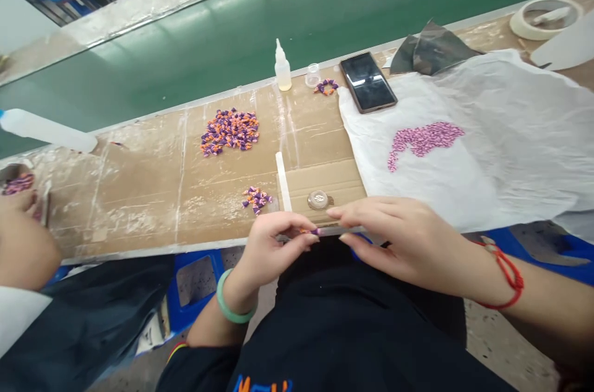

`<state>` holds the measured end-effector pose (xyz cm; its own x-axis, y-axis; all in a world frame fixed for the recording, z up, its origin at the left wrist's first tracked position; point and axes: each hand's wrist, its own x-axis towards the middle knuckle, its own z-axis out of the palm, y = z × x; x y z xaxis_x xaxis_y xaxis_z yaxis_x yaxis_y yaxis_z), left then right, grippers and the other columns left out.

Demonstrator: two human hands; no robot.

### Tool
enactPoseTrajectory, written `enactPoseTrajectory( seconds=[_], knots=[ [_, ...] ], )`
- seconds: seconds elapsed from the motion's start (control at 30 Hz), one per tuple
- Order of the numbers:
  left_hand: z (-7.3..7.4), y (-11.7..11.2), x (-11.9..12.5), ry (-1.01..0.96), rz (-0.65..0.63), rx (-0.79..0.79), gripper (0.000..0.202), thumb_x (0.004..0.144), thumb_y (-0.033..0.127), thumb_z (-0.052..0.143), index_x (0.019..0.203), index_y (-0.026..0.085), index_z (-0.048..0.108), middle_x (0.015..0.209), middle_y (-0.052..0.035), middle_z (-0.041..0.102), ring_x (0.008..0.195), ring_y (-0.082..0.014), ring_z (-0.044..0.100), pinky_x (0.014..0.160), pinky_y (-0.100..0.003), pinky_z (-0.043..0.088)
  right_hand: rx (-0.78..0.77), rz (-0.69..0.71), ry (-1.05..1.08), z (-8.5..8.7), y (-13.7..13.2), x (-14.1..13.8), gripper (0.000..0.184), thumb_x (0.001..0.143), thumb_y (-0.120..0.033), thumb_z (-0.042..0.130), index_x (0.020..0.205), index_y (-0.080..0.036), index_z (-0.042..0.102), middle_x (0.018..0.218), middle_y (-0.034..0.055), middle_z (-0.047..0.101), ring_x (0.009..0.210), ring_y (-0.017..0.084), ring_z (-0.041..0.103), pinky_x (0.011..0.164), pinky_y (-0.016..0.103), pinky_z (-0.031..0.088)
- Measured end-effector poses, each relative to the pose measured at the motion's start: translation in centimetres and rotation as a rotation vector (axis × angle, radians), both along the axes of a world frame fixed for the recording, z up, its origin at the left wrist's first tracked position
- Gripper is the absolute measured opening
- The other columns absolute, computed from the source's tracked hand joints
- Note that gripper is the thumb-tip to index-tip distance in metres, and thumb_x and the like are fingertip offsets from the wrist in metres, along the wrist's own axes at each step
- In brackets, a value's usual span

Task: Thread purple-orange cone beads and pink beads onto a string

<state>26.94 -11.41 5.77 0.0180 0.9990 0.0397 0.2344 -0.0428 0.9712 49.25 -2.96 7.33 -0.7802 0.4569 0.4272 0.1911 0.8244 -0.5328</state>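
My left hand (273, 250) pinches one small purple-orange bead piece (310, 231) at the cardboard sheet's (153, 206) near edge; my right hand (394, 234) sits just beside it, grip unclear. On the cardboard: two bead piles (229, 132), one bead ring (325, 87), one dropper bottle (283, 68). Past its far right corner, one phone (367, 81).

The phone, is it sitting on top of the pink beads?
No, the phone lies apart from the pink beads on the white sheet.
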Motion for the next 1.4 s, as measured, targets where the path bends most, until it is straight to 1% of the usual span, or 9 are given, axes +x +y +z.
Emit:
enactPoseTrajectory(
  seconds=[0.17, 0.3, 0.4, 0.57, 0.7, 0.8, 0.97, 1.2, 1.4],
  knots=[
    [-1.7, -1.6, -7.3, 0.35, 0.334, -0.2, 0.016, 0.079, 0.03, 0.069, 0.079, 0.016, 0.074, 0.074, -0.0072, 0.076, 0.064, -0.0179, 0.068, 0.058, -0.026, 0.054, 0.01, -0.187, 0.023, -1.8, 1.2, 3.1, 0.007, 0.098, -0.02, 0.057, 0.101, -0.023, 0.062, 0.102, 0.0029, 0.076, 0.084, 0.02, 0.074, 0.075, 0.029, 0.059],
    [-2.4, -1.1, -10.1, 0.48, 0.325, -0.283, 0.025, 0.077, 0.039, 0.069, 0.083, 0.015, 0.074, 0.076, -0.008, 0.075, 0.065, -0.0194, 0.066, 0.061, -0.029, 0.052, 0.009, -0.251, 0.009, -2.5, 1.7, 4.0, 0.006, 0.098, -0.024, 0.057, 0.098, -0.025, 0.062, 0.098, 0.0009, 0.076, 0.079, 0.02, 0.074, 0.07, 0.03, 0.058],
    [-2.3, 1.0, -10.9, 0.505, 0.281, -0.298, 0.032, 0.08, 0.043, 0.067, 0.094, 0.015, 0.074, 0.083, -0.008, 0.076, 0.072, -0.0204, 0.067, 0.067, -0.03, 0.053, 0.055, -0.266, -0.004, -2.5, 1.9, 4.0, 0.009, 0.101, -0.028, 0.054, 0.096, -0.024, 0.061, 0.096, 0.0014, 0.077, 0.077, 0.018, 0.074, 0.066, 0.029, 0.057],
    [-2.3, 6.2, -14.3, 0.731, 0.562, -0.212, 0.019, 0.079, 0.028, 0.061, 0.089, 0.015, 0.07, 0.089, -0.0072, 0.074, 0.078, -0.0188, 0.064, 0.078, -0.03, 0.052, 0.1, -0.304, -0.002, -2.8, 2.1, 4.4, 0.008, 0.1, -0.029, 0.055, 0.097, -0.025, 0.062, 0.094, 0.0015, 0.076, 0.078, 0.019, 0.074, 0.065, 0.031, 0.059],
    [-2.9, 9.2, -16.7, 0.816, 0.653, -0.191, 0.017, 0.074, 0.023, 0.065, 0.089, 0.014, 0.066, 0.091, -0.0063, 0.07, 0.072, -0.0159, 0.058, 0.078, -0.029, 0.049, 0.101, -0.336, -0.017, -3.1, 2.1, 4.9, 0.01, 0.099, -0.029, 0.054, 0.095, -0.025, 0.062, 0.094, 0.0021, 0.077, 0.076, 0.02, 0.074, 0.062, 0.031, 0.058],
    [-3.2, 10.1, -17.0, 0.853, 0.654, -0.172, 0.024, 0.07, 0.027, 0.072, 0.09, 0.015, 0.066, 0.088, -0.0042, 0.068, 0.074, -0.0164, 0.058, 0.077, -0.028, 0.046, 0.107, -0.353, -0.024, -3.2, 2.0, 5.0, 0.01, 0.099, -0.027, 0.054, 0.095, -0.024, 0.062, 0.094, 0.0026, 0.076, 0.075, 0.02, 0.074, 0.062, 0.03, 0.057],
    [-3.5, 10.2, -16.0, 0.869, 0.665, -0.156, 0.012, 0.078, 0.029, 0.065, 0.077, 0.017, 0.063, 0.071, -0.0022, 0.064, 0.073, -0.0193, 0.059, 0.078, -0.031, 0.045, 0.1, -0.371, -0.017, -3.2, 2.0, 5.0, 0.01, 0.1, -0.026, 0.054, 0.094, -0.023, 0.062, 0.093, 0.0032, 0.076, 0.075, 0.019, 0.074, 0.063, 0.029, 0.057],
    [-2.3, 8.8, -13.7, 0.757, 0.637, -0.049, 0.012, 0.079, 0.025, 0.058, 0.083, 0.015, 0.064, 0.082, -0.0031, 0.07, 0.075, -0.0152, 0.063, 0.074, -0.026, 0.049, 0.084, -0.396, -0.006, -3.5, 2.0, 5.2, 0.008, 0.097, -0.026, 0.057, 0.094, -0.025, 0.064, 0.093, 0.0017, 0.077, 0.075, 0.019, 0.074, 0.063, 0.03, 0.058],
    [-0.4, 6.8, -9.8, 0.261, 0.505, 0.014, 0.018, 0.073, 0.032, 0.07, 0.082, 0.018, 0.062, 0.069, 0.0009, 0.062, 0.058, -0.0119, 0.061, 0.052, -0.021, 0.047, 0.074, -0.523, -0.022, -3.7, 2.8, 6.3, 0.011, 0.097, -0.026, 0.058, 0.093, -0.021, 0.067, 0.093, 0.0055, 0.077, 0.082, 0.021, 0.074, 0.071, 0.03, 0.057]
  ],
)
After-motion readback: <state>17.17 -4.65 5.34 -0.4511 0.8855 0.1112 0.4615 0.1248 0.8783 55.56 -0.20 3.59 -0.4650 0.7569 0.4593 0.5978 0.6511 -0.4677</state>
